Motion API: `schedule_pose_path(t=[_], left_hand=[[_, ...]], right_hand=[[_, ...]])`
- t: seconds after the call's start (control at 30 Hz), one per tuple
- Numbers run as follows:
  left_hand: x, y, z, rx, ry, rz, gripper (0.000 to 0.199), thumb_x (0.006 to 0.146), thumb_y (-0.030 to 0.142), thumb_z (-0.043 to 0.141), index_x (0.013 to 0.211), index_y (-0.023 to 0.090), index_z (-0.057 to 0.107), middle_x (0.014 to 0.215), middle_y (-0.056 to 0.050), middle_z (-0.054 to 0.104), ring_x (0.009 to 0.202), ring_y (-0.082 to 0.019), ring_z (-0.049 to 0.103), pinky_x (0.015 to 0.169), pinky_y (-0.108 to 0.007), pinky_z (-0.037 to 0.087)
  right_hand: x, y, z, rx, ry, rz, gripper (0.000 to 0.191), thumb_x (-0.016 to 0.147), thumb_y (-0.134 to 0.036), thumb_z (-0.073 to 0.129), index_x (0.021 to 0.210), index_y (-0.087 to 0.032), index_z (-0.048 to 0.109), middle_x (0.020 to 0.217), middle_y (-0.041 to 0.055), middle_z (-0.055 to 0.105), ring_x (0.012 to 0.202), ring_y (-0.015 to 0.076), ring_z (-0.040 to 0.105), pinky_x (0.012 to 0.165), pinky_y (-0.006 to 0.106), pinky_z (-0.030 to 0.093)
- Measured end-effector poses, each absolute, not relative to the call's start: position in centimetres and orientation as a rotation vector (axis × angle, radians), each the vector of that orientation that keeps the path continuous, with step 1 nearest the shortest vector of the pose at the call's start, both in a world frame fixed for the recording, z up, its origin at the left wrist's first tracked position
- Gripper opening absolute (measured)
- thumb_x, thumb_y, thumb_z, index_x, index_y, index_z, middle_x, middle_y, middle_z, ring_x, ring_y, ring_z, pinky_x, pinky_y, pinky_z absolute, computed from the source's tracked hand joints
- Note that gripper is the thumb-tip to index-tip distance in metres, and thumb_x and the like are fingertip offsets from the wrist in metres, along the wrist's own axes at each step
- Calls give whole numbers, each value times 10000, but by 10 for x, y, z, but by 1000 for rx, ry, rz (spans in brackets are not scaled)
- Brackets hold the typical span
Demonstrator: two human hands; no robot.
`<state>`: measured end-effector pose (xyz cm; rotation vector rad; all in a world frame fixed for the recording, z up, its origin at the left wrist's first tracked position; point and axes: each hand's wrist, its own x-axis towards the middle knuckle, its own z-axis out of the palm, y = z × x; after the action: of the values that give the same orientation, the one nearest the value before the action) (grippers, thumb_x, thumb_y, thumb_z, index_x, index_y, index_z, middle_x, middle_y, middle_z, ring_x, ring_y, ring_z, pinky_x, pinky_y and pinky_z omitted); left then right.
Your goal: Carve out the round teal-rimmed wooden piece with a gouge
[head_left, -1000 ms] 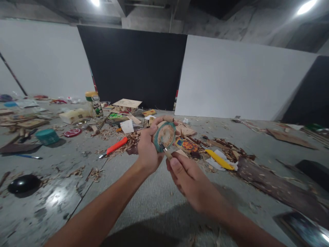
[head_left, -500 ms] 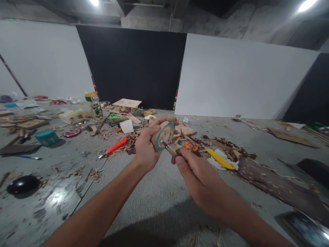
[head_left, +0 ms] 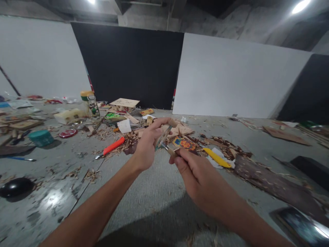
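1. the left hand [head_left: 145,149] is curled partway closed around a round wooden piece [head_left: 162,136], gripping it by its edge; the piece is tilted nearly edge-on, raised above the floor [head_left: 159,199], in front of the shavings [head_left: 133,139].
2. the right hand [head_left: 199,171] is closed, thumb and fingers pinching the wooden handle of a small metal-ended tool [head_left: 169,151].
3. the tool's metal end points at the lower part of the piece; it seems to touch it, though the steep angle makes that hard to tell.
4. a red-orange cutter [head_left: 113,145] lies left of the hands, and a flat painted piece [head_left: 184,143] lies beyond the right hand, among the shavings.
5. a yellow-handled item [head_left: 218,157] rests on white paper [head_left: 232,164] to the right.
6. farther left are a teal tub [head_left: 41,138], a red disc [head_left: 68,133] and an upright yellow-topped bottle [head_left: 90,104].
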<state>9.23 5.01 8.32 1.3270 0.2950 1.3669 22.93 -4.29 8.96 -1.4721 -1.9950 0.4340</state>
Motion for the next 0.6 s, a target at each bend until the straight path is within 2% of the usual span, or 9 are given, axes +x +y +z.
schedule_pose_path(t=[0.07,0.2,0.37,0.53,0.6], left_hand=[[91,51,84,1350,301,1323,281,741,294,542,945,179,697,961,-55,669,838,-203,584,704,-307,476],[89,52,86,1415,334,1269,278,737,295,536,920,178,710,929,-67,665,820,-210,583,675,-301,478],[90,53,84,1408,300,1244,256,732,287,524,868,178,711,869,-78,669,788,-224,599,634,-302,493],[90,55,81,1429,300,1251,247,740,287,518,844,180,715,796,-68,670,734,-207,595,581,-272,480],[88,54,82,1431,295,1208,261,754,298,523,861,175,727,772,-79,671,758,-228,612,611,-295,501]], right_hand=[[229,-42,90,-1443,-1987,462,279,977,-305,358,895,-193,601,802,62,673,710,206,603,640,334,391],[230,-40,91,-1485,-2008,302,261,965,-274,383,852,-177,597,746,63,652,623,185,544,591,325,338],[232,-38,94,-1404,-1989,553,298,976,-293,385,861,-184,637,640,4,563,542,145,462,536,287,337],[231,-35,91,-1396,-1977,404,244,960,-255,422,834,-171,614,713,31,594,633,159,515,590,303,352],[234,-33,92,-1371,-1960,597,262,970,-284,422,851,-168,626,631,-14,495,559,132,439,529,274,329]])
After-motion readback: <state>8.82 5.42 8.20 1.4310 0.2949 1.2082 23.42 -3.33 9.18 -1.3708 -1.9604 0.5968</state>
